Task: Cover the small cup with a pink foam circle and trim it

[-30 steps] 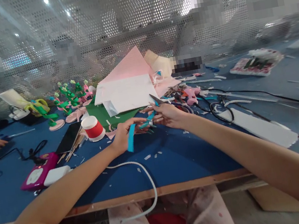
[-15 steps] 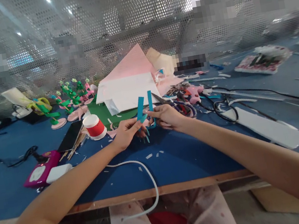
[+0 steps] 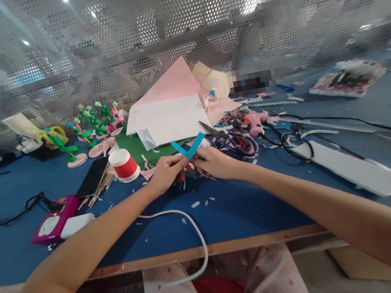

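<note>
Over the middle of the blue table, my left hand (image 3: pixel 168 174) and my right hand (image 3: pixel 215 163) are closed close together. Between them two ends of blue paper strip (image 3: pixel 190 150) stick up in a V, crossing at the fingertips. Both hands pinch the strip; its lower part is mostly hidden by my fingers. Just beyond my right hand lie scissors (image 3: pixel 242 142) with dark blades and blue handles. A white paper cup with a red band (image 3: pixel 124 166) stands left of my left hand.
White sheets (image 3: pixel 171 118) and pink sheets (image 3: pixel 169 83) lie behind the hands on a green sheet. Several paper plants (image 3: pixel 91 127), wooden sticks (image 3: pixel 99 189) and a purple power socket (image 3: pixel 55 221) are left. A pink glue gun (image 3: pixel 255 122) and a white strip (image 3: pixel 350 167) lie right.
The two blue strip ends, upright and apart before, now meet and cross in a V. My right hand has moved slightly down and turned in, uncovering more of the scissors.
</note>
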Demonstrator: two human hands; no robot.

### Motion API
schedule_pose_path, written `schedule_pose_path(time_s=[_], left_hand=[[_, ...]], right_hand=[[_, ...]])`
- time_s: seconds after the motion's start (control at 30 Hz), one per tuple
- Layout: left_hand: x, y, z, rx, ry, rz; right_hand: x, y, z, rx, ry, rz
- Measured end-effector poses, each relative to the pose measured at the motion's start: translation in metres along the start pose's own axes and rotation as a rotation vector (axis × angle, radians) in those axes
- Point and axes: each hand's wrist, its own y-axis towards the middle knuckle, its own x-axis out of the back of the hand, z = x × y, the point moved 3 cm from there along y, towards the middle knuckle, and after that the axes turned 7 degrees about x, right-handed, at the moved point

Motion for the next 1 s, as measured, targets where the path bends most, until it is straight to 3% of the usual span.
schedule_pose_path(time_s=[0.2,0.37,0.53,0.77,1.0], left_hand=[[0.001,0.000,0.001,0.029,0.011,0.032],[0.000,0.001,0.003,0.024,0.015,0.069],[-0.001,0.001,0.003,0.033,-0.108,0.034],[0.002,0.002,0.005,-0.002,-0.260,0.008],[0.004,0.003,0.008,-0.034,-0.202,-0.030]], right_hand=[[0.005,-0.002,0.006,-0.025,0.364,0.093],[0.005,-0.001,0.004,-0.053,0.269,-0.109],[0.007,0.003,0.002,-0.042,0.288,-0.260],[0.017,0.005,0.003,0.006,0.341,-0.336],[0.019,0.005,-0.001,-0.078,0.513,-0.405]])
